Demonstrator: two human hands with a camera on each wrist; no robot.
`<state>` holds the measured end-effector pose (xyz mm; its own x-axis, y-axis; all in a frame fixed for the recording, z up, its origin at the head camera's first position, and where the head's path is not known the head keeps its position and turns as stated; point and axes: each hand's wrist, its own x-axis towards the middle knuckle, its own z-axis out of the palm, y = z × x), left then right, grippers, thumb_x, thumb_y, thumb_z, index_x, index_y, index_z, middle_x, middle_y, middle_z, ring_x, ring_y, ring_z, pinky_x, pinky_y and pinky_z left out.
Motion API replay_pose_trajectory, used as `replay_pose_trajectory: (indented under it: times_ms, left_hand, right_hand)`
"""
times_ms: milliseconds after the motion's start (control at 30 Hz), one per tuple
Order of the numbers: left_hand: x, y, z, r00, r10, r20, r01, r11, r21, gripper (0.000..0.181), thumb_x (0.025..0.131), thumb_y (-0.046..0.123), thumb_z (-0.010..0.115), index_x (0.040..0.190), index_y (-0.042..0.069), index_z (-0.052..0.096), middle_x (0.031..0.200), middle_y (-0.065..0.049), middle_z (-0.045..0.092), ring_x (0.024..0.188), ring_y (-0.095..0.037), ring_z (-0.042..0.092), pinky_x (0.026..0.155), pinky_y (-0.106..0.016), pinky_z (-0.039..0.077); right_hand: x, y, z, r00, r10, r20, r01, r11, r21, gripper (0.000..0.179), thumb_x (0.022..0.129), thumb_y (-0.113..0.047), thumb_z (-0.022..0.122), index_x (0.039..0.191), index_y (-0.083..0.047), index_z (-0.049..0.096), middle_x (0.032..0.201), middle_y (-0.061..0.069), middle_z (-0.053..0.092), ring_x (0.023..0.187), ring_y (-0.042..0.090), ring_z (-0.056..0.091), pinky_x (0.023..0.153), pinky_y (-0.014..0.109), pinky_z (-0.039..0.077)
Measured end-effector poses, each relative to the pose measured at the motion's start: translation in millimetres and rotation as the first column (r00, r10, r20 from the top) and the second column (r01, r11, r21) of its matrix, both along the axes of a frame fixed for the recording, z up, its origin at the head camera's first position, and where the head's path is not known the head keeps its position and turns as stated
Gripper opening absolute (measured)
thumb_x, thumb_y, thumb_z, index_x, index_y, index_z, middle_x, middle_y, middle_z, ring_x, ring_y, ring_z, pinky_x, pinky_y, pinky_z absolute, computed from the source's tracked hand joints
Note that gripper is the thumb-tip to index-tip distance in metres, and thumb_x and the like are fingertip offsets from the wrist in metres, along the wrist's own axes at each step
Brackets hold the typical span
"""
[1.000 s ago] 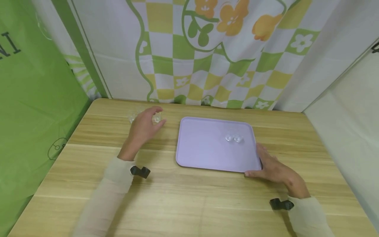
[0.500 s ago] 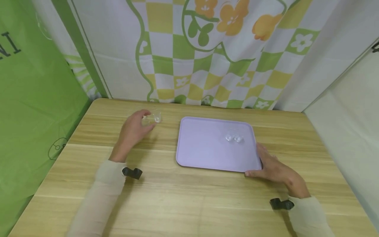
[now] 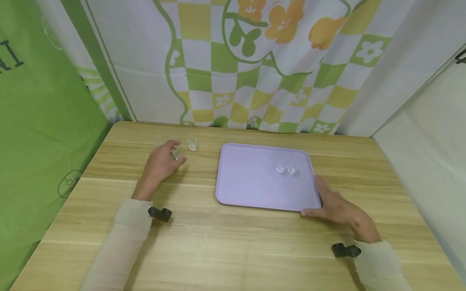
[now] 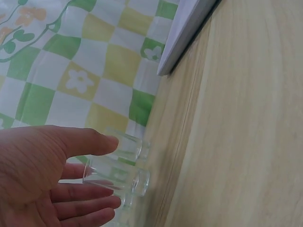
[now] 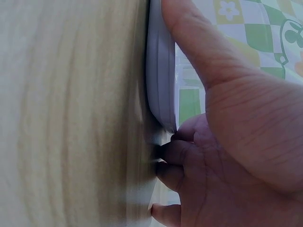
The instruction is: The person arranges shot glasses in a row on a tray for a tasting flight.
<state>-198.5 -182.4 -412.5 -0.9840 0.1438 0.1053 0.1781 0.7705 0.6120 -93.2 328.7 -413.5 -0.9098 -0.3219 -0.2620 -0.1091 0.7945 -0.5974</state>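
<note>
My left hand (image 3: 160, 163) is around a small clear glass (image 3: 177, 152) at the back left of the table, thumb on one side and loosely bent fingers on the other. In the left wrist view this glass (image 4: 116, 175) stands between the extended thumb and the fingers. A second clear glass (image 3: 192, 143) is just right of it. My right hand (image 3: 336, 206) holds the near right corner of a lilac tray (image 3: 251, 178), thumb along the front edge and fingers at the side. Two clear glasses, one (image 3: 280, 168) beside the other (image 3: 292, 169), stand on the tray's right half.
More clear glass (image 3: 160, 140) shows faintly behind my left hand. Something clear (image 3: 337, 192) peeks out beyond my right hand. The wooden table (image 3: 233, 242) ends at a checked curtain (image 3: 251, 85), with a green cloth (image 3: 47, 141) to the left.
My left hand has moved left and a little nearer from beside the right-hand glass, and is now at the glass left of it. My right hand and the tray have stayed put.
</note>
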Motion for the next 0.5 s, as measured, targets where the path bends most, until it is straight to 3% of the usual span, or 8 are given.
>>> replay_pose_trajectory:
  times_ms: [500]
  left_hand:
    - [-3.4,-4.1,-5.2,0.997,0.009,0.075,-0.008,1.000,-0.012,0.055,0.094,0.011,0.068,0.142,-0.007,0.049,0.125,-0.029,0.065,0.108,-0.041,0.067,0.091,-0.053,0.053]
  right_hand:
    - [-0.2,0.9,-1.8,1.000,0.008,-0.010,-0.008,1.000,-0.006,0.128,0.086,-0.045,0.083,0.159,0.007,-0.008,0.164,0.036,-0.005,0.149,0.055,-0.004,0.105,0.083,0.002]
